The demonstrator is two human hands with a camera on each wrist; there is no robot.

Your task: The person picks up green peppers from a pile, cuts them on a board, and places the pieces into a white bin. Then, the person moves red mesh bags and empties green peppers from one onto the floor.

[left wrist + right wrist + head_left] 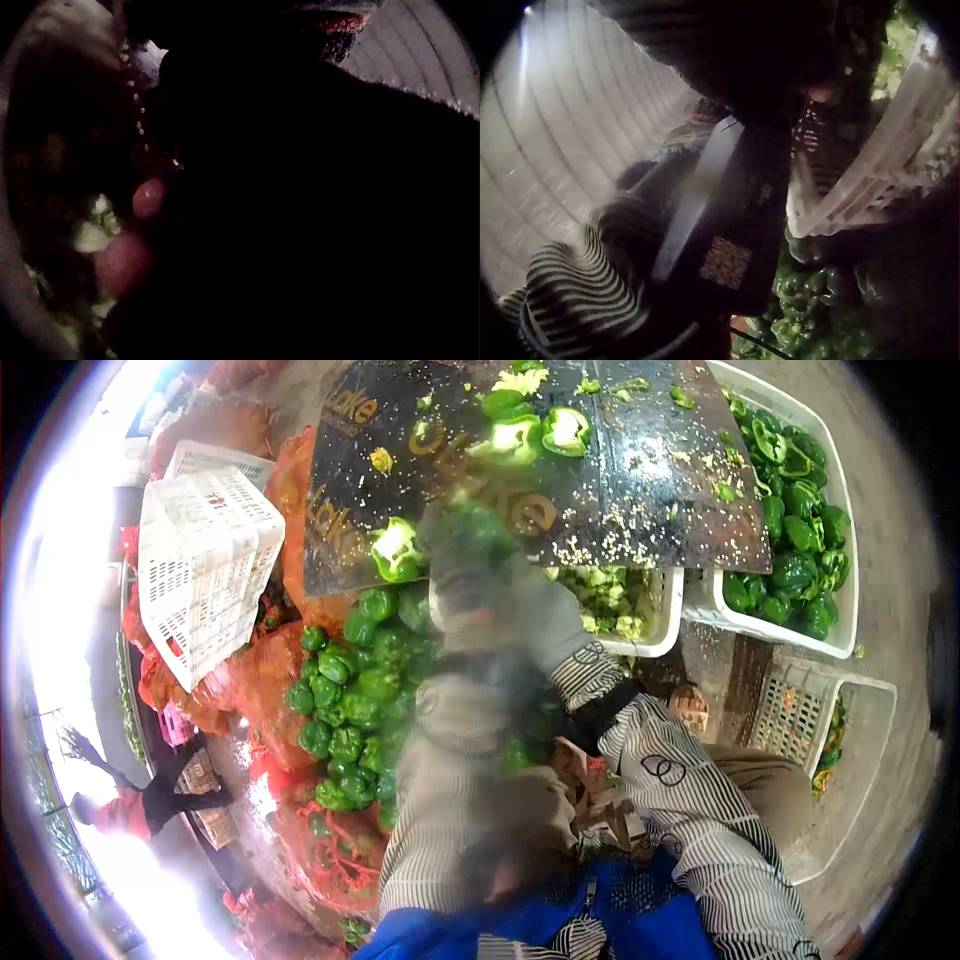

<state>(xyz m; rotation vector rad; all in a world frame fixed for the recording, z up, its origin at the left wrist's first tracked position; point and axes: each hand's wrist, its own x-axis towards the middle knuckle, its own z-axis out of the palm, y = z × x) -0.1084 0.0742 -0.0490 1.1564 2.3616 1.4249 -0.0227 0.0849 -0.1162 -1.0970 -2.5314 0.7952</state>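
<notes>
Both hands meet at the near edge of the dark board (620, 490), where the head view is smeared. My left hand (458, 575) holds a blurred green bell pepper (478, 532) over that edge. Two of its fingertips (124, 262) show in the dark left wrist view, beside pale green bits (91, 234). Just right of it is my right hand (545, 618); I cannot tell what its fingers hold. A cut bell pepper (398, 552) lies at the board's near left corner, and opened pepper pieces (515, 438) lie farther back among scattered seeds.
Whole green peppers (345, 700) spill from red mesh sacks (225, 670) on the left. A white crate (672, 620) of pale scraps stands under the board's edge. Cut peppers fill another crate (850, 560) at right. White perforated crates (210, 550) stand at far left; a pale bin (865, 760) is lower right.
</notes>
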